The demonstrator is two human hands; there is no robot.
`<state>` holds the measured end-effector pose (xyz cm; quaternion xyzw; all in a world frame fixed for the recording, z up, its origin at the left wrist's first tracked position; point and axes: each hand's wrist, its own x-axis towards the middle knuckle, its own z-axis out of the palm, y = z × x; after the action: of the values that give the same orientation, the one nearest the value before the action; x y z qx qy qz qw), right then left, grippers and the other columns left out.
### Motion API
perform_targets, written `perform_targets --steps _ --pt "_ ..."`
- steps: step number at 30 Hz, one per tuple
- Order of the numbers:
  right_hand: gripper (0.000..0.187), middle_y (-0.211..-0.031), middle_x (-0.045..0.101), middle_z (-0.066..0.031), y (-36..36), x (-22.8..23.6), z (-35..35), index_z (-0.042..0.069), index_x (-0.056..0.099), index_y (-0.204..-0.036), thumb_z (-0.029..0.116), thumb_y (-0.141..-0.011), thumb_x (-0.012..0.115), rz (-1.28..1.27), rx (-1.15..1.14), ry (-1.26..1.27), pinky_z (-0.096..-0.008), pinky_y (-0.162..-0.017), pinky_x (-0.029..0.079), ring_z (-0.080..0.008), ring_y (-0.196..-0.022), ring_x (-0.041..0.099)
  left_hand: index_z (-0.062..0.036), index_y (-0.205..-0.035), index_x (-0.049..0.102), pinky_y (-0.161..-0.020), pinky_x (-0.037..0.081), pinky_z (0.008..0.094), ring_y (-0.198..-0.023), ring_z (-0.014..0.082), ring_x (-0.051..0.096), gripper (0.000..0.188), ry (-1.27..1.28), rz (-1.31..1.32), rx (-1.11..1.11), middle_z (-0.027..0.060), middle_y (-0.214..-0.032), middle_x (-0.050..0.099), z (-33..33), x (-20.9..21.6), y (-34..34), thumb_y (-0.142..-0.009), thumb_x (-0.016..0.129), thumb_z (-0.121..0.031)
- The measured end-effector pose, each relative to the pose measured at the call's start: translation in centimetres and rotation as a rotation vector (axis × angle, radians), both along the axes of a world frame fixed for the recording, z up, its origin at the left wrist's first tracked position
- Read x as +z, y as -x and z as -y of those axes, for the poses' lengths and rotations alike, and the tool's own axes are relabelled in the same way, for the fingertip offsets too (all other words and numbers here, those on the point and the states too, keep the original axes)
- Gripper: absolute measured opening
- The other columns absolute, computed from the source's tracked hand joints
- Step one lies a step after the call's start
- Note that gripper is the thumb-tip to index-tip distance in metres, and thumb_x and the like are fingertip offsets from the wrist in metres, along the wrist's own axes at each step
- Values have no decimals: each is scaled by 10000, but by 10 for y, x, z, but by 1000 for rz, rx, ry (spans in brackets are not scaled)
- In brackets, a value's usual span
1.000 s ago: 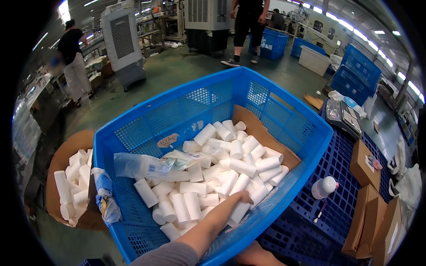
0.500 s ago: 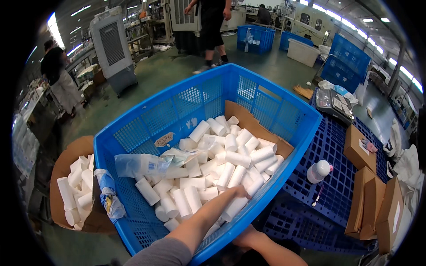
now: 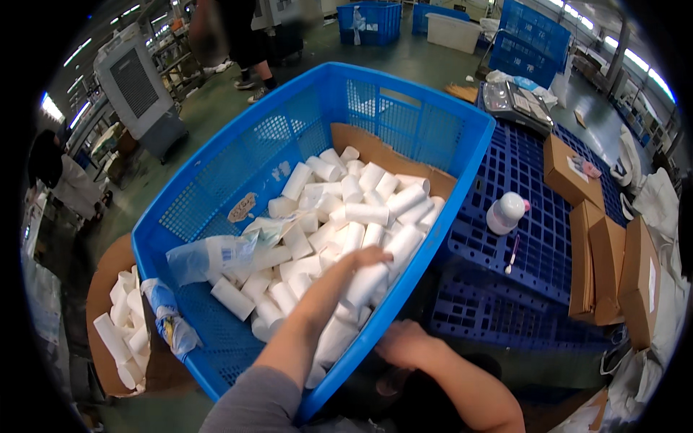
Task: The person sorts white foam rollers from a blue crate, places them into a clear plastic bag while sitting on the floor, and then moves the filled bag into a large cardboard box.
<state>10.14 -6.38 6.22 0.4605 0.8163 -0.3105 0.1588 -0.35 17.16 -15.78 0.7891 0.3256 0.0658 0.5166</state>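
Observation:
A big blue plastic crate [image 3: 216,189] stands in front of me, with many plain white cylinders [image 3: 367,213] heaped inside. My left hand [image 3: 367,258] reaches in over the near wall and is closed over a white cylinder [image 3: 367,283] near the right side; its thumb is out of sight. Outside the crate, just under the near right rim, my right hand [image 3: 401,343] is curled, its fingertips hidden against the crate. A clear plastic bag [image 3: 209,257] with a label lies on the cylinders at the left. Brown cardboard [image 3: 361,141] lines part of the far end.
A cardboard box [image 3: 108,289] of similar cylinders stands left of the crate. On the right, dark blue pallets [image 3: 538,252] carry a white bottle [image 3: 505,213], a scale [image 3: 516,105] and cardboard boxes [image 3: 574,173]. Beyond are a grey air cooler [image 3: 137,90], blue bins [image 3: 368,23] and a person [image 3: 242,36].
My view has shifted, so the crate and pallets appear higher and farther left. My left hand stays over the same part of the heap. The person beyond has moved left.

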Motion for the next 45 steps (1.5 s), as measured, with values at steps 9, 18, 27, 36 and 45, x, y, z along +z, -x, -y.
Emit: perform_targets --steps 9,18,27,36,45 --pt "299 -1019 631 -164 12 27 5 46 582 -1059 260 -856 534 -14 -123 -89 -434 -805 491 -333 -958 606 15 -1163 544 -705 502 252 -822 136 627 464 286 80 278 116 -1020 623 13 265 106 -790 513 -261" --pt "357 -1097 611 -172 25 -7 14 43 608 -1065 310 -839 538 46 -109 -188 -435 -871 474 -335 -1040 576 15 -1159 525 -603 527 273 -647 142 633 486 74 307 431 121 -895 653 120 362 205 -778 556 -285" --pt "332 -1110 609 -171 30 -3 4 59 627 -1075 270 -844 519 119 -124 -281 -417 -859 477 -325 -1006 593 -11 -1061 572 -635 493 271 -701 107 596 336 -762 221 845 37 -816 613 213 410 353 -805 618 -224" --pt "218 -925 646 -202 42 47 24 7 646 -929 166 -828 535 85 -350 -214 -420 -792 496 -358 -871 622 -59 -1284 484 -781 485 345 -883 245 638 513 -1379 -748 1498 147 -1009 647 348 338 532 -810 623 -199" --pt "451 -1210 542 -224 49 46 40 -8 550 -1161 168 -767 680 -38 -371 106 -403 -953 425 -389 -1102 518 -135 -1209 526 -772 483 440 -937 359 604 389 -635 -1512 1080 173 -1032 632 293 330 527 -834 575 -229"
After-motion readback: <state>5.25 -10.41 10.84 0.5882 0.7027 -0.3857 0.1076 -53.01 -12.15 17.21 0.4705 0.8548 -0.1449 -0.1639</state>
